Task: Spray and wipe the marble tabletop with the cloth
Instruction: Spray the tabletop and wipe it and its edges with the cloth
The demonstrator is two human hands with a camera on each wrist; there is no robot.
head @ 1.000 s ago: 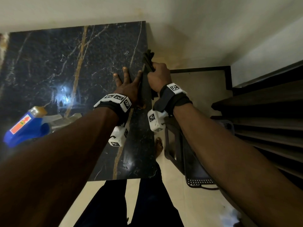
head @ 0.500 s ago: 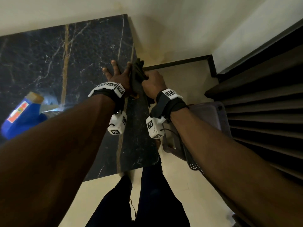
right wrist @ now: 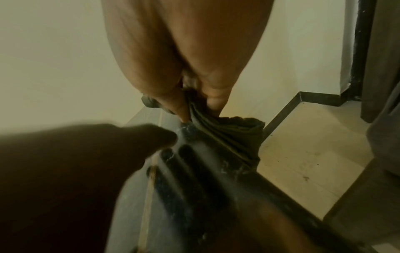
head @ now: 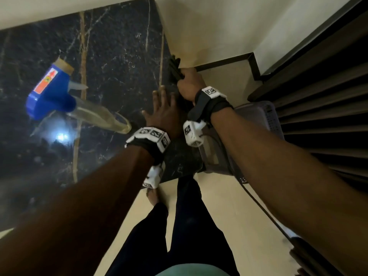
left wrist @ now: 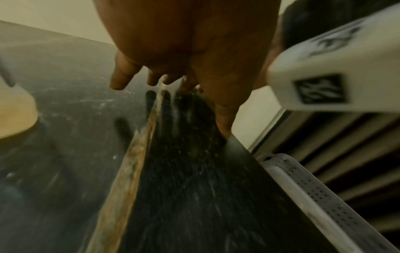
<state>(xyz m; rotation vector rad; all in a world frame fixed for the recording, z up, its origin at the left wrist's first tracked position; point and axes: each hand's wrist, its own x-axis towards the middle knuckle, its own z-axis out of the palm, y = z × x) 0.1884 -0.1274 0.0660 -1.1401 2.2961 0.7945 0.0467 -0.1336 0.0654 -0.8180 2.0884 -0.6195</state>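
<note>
The right hand point(head: 190, 86) grips a dark, bunched cloth point(head: 175, 69), fingers and thumb curled round its folds, and holds it against the right-hand edge of the marble tabletop point(head: 111, 56); in the right wrist view the cloth point(right wrist: 229, 131) hangs in pleats over that edge, just past the fingertips. The left hand point(head: 164, 114) lies flat beside it, palm down on the marble with fingers straight and slightly spread, holding nothing; from the left wrist camera its fingers point(left wrist: 121, 75) reach out over the dark stone and their reflection shows in the polish. The two hands sit close together near the table's right edge. The slab is black with pale veins and a tan streak running along it. Further left on the tabletop, well apart from both hands, a spray bottle point(head: 59, 92) with a blue trigger head and a clear body lies on its side. Off the right edge stands a pale perforated plastic basket point(head: 264, 116), and beyond it dark horizontal slats point(head: 318, 108). Below, the person's dark trousers point(head: 179, 226) stand on a cream floor.
</note>
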